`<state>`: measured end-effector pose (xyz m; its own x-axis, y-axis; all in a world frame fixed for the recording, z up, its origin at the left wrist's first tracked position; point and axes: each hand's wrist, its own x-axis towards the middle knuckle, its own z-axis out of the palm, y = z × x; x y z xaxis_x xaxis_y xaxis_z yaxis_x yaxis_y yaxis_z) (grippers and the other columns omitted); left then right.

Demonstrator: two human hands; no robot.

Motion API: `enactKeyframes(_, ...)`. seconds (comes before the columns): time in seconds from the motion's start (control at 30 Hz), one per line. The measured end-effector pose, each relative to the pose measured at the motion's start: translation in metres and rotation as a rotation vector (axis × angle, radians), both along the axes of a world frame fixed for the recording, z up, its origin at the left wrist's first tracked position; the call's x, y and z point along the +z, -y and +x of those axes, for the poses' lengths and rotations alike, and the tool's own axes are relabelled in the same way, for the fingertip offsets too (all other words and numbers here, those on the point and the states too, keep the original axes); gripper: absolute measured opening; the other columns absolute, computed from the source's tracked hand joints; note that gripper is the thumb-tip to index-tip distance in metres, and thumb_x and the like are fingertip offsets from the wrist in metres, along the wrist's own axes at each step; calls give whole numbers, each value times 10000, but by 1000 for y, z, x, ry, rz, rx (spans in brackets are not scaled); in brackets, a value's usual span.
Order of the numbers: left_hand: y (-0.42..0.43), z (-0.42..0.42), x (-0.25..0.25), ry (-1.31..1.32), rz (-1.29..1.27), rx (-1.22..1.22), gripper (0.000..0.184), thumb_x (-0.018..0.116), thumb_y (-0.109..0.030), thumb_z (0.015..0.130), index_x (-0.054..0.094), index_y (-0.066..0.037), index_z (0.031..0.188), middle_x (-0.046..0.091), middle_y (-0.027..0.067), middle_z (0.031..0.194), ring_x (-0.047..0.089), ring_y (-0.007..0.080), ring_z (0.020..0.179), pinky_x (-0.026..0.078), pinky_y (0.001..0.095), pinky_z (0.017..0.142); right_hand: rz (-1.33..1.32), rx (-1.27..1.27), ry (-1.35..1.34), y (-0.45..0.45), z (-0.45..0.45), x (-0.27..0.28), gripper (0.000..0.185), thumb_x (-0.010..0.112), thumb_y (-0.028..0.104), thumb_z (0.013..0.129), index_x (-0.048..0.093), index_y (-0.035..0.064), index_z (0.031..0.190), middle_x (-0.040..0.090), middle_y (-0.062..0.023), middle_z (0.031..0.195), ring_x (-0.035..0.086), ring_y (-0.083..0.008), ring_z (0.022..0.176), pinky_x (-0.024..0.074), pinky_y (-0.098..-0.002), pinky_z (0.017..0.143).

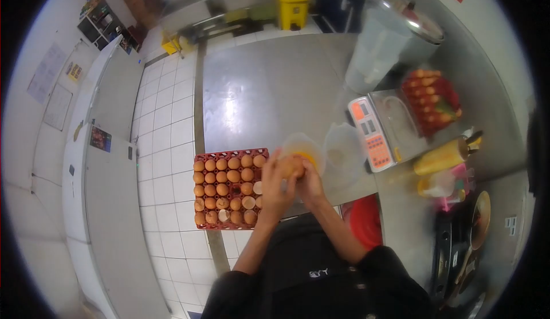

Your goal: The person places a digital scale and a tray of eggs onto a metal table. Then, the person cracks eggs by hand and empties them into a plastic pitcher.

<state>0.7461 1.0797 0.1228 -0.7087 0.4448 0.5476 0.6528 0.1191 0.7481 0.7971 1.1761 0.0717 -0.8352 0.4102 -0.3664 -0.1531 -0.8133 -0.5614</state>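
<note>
Over a clear plastic container (302, 143) with orange-yellow egg yolk showing in it, my two hands meet around a brown egg (293, 166). My left hand (277, 190) curls around the egg from the left, and my right hand (311, 186) closes on it from the right. Whether its shell is cracked I cannot tell. Beside my left hand lies a red egg tray (231, 153) with rows of brown eggs and several empty half shells. A second clear container (341, 150) stands just right of the first.
A digital scale (371, 134) sits to the right, with another red tray of eggs (431, 98) behind it. Large lidded clear containers (378, 41) stand at the back right. A red basin (365, 221) is below the table's near edge, and a stove (444, 250) is at lower right.
</note>
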Motion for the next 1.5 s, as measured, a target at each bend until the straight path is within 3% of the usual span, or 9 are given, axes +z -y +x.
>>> enactKeyframes(0.07,-11,4,-11,-37,-100,-39,500,745,-32,870,641,-41,1359,589,170,1406,602,353,1168,522,430,967,61,-83,45,0,2,10,350,447,361,1074,504,136,1335,594,-38,1095,591,-154,940,466,-337,747)
enactKeyframes(0.4,-37,8,-21,-39,-108,2,479,714,-42,891,619,-20,1360,614,209,1325,604,359,1172,511,444,987,79,-49,0,-34,16,-8,324,494,347,1066,523,158,1328,574,-16,1131,567,-132,954,471,-311,754)
enactKeyframes(0.6,-30,-11,-21,250,-38,-78,433,704,-44,891,626,-23,1316,634,220,1256,638,387,1120,530,445,973,120,43,86,-60,21,-8,346,588,298,1036,513,123,1326,576,-58,1120,580,-137,888,493,-309,745)
enactKeyframes(0.67,-29,-17,-8,445,-282,-213,418,706,-62,885,632,-31,1294,665,232,1216,663,391,1115,548,428,957,239,183,102,-67,20,-11,366,628,260,1022,528,79,1325,582,-93,1167,614,-148,910,528,-303,778)
enactKeyframes(0.77,-28,-27,-7,308,-263,-338,399,724,-110,884,639,-44,1268,701,250,1159,695,398,1087,564,424,924,585,352,58,-84,21,-8,408,666,230,1004,545,26,1336,598,-96,1218,642,-173,989,553,-308,844)
enactKeyframes(0.9,-22,-40,-17,326,-330,-314,404,737,-151,879,643,-54,1260,725,265,1078,723,405,1023,586,432,866,817,360,-54,-85,23,-2,431,674,112,970,566,-12,1368,626,-100,1229,629,-179,1098,549,-348,928)
enactKeyframes(0.97,-21,-44,-18,280,-381,-317,409,739,-166,881,635,-60,1263,735,257,974,728,429,943,601,440,797,1211,268,-21,-85,21,-1,468,691,45,906,572,-35,1352,648,-139,1216,666,-200,1041,565,-343,885)
enactKeyframes(1.07,-23,-41,-17,296,-470,-267,407,759,-137,876,641,-27,1250,737,195,998,728,308,916,570,359,817,1376,206,54,-77,14,-7,475,684,34,873,583,-33,1333,652,-181,1206,687,-253,1004,563,-347,880)
enactKeyframes(1.5,-13,-61,-26,-74,-352,-275,532,767,-71,784,654,-93,1303,724,172,1006,710,359,872,572,418,770,1689,35,-67,-74,17,12,602,594,-62,844,546,16,1438,548,-208,1304,608,-382,1152,512,-415,990)
